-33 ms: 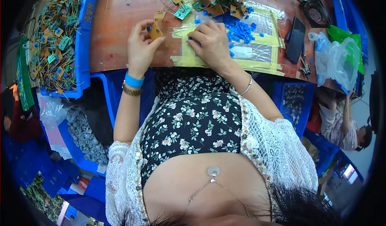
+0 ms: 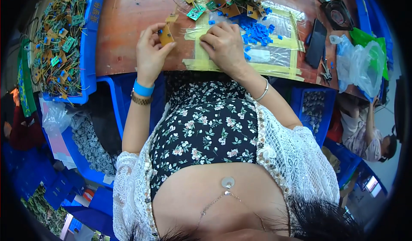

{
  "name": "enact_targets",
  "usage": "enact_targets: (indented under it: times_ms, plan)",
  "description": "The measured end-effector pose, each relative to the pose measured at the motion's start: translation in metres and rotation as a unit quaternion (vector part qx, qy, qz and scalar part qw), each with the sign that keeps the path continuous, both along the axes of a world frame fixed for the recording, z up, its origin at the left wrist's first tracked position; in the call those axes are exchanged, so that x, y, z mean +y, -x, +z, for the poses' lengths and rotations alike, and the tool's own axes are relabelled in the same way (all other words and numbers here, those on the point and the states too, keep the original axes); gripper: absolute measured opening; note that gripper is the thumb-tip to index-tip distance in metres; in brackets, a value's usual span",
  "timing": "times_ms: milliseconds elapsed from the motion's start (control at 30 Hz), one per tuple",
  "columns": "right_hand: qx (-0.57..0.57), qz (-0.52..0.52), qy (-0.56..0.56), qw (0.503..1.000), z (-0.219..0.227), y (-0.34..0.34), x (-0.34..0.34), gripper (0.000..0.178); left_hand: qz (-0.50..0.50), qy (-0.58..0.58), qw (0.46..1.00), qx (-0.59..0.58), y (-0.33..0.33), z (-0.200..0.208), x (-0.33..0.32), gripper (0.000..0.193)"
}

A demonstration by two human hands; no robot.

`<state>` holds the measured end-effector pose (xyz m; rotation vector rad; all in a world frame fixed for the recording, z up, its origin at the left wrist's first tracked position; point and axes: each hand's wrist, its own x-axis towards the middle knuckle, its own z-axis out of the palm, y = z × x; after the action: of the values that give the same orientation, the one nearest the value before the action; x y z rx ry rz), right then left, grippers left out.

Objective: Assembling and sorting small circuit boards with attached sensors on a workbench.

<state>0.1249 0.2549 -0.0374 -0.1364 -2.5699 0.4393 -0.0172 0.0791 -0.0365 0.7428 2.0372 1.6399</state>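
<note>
Tan circuit board [image 2: 166, 35] has shifted only a hair in my left hand [image 2: 150, 48]; reads to me as the same stage of handling, no step completed. Board's pinched between left thumb and fingers, over the tabletop [image 2: 122, 39]. Right hand [image 2: 224, 43] is apart from it, fingers curled in close above yellow tape [image 2: 195, 64]; can't tell if they grip anything. Blue parts [image 2: 256, 33] lie just right of that hand, wired boards [image 2: 231, 10] heaped beyond.
</note>
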Motion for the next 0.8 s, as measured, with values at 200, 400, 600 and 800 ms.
enact_targets:
  times_ms: [200,400,600,800]
  plan:
    - [-0.019,0.015,0.001,1.0,0.006,0.0,-0.008,0.007,0.001,-0.092,0.971,-0.219,-0.032,0.015,-0.018,0.044]
    - [0.003,-0.006,0.065,0.998,0.01,-0.007,-0.005,0.014,0.048,0.048,0.983,0.168,-0.056,0.011,-0.015,0.034]
    - [-0.012,-0.018,0.038,0.999,0.013,-0.011,-0.002,0.015,0.022,0.088,0.972,0.218,-0.062,0.01,-0.015,0.031]
    - [-0.043,0.004,-0.024,0.999,0.012,-0.001,-0.007,0.011,0.01,0.144,0.942,0.302,-0.067,0.015,-0.013,0.035]
